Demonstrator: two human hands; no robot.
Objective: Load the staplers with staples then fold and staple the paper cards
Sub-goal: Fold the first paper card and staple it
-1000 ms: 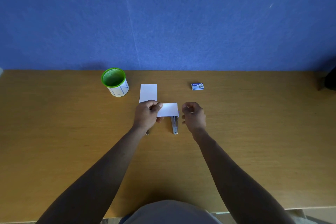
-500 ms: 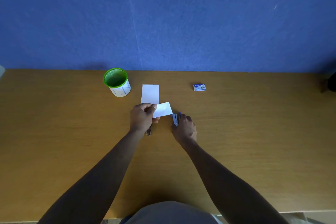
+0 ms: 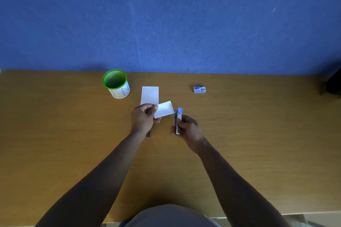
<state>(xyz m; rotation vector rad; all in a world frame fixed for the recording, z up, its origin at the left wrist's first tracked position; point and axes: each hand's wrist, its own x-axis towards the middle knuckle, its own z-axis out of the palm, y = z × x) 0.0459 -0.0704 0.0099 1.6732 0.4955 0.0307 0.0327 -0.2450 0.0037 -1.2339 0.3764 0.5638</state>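
Observation:
My left hand (image 3: 144,119) pinches a folded white paper card (image 3: 164,109) and holds it above the table, its free end pointing right. My right hand (image 3: 189,130) grips a blue and silver stapler (image 3: 178,119), lifted with its blue jaw end just right of the card's edge. A second stapler (image 3: 148,134) lies on the table, mostly hidden under my left hand. Another white card (image 3: 150,95) lies flat behind my left hand.
A green-rimmed mesh cup (image 3: 116,84) stands at the back left of the wooden table (image 3: 64,134). A small blue staple box (image 3: 199,89) lies at the back right. A dark object (image 3: 333,84) sits at the far right edge. A blue wall rises behind.
My right hand dropped onto the stapler on the table, closed on it and lifted it toward the card. My left hand tilted the card slightly.

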